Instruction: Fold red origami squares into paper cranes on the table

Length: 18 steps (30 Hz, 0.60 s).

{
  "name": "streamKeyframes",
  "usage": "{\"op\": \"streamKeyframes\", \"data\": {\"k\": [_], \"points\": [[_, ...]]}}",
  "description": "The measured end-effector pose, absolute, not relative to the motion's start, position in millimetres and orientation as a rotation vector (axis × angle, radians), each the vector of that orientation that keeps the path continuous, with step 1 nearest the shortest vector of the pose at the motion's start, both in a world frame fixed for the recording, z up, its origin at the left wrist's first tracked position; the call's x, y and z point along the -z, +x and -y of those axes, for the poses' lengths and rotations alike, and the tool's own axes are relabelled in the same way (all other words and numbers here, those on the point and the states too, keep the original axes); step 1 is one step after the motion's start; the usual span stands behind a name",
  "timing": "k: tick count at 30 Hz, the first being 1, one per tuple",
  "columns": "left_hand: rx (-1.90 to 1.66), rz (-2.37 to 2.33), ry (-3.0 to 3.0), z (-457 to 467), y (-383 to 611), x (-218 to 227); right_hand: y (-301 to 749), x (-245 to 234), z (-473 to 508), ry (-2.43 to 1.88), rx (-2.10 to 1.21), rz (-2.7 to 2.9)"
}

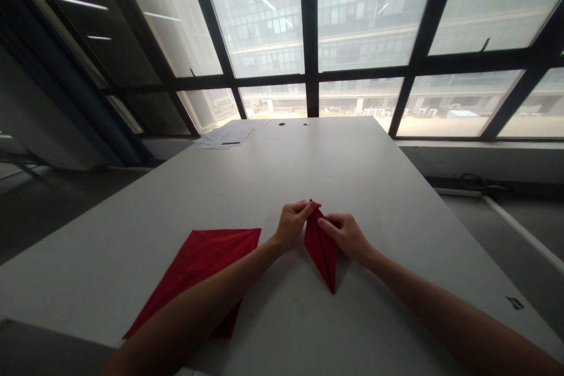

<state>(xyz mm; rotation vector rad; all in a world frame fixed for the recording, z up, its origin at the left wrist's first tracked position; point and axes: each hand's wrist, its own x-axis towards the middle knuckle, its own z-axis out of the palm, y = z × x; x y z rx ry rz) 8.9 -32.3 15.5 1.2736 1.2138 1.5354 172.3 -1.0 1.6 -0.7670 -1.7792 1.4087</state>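
A folded red paper shape (321,249), long and pointed at both ends, lies on the white table (335,164) in front of me. My left hand (293,224) pinches its upper tip from the left, fingers closed on the paper. My right hand (346,234) grips its upper right edge, fingers curled on it. To the left, a flat square sheet of red paper (198,264) lies on the table, partly under my left forearm.
A stack of white papers (227,135) with a dark pen lies at the table's far left corner. Two small dark holes (293,124) mark the far edge. Large windows stand behind. A small black mark (514,302) sits near the right edge.
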Motion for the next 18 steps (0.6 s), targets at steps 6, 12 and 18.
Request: {"op": "streamKeyframes", "data": {"k": [6,12,18], "points": [[-1.393,-1.16,1.157,34.1,11.8,-15.7,173.9,-2.8,0.8,-0.822,-1.435,1.753],[-1.219,-1.135,1.313,37.8,11.2,-19.2,174.9,-2.7,-4.3,-0.823,-1.536,1.198],[-1.249,-1.219,1.361,39.3,11.7,-15.3,175.9,-4.7,-4.4,-0.826,-1.563,1.241]]}}
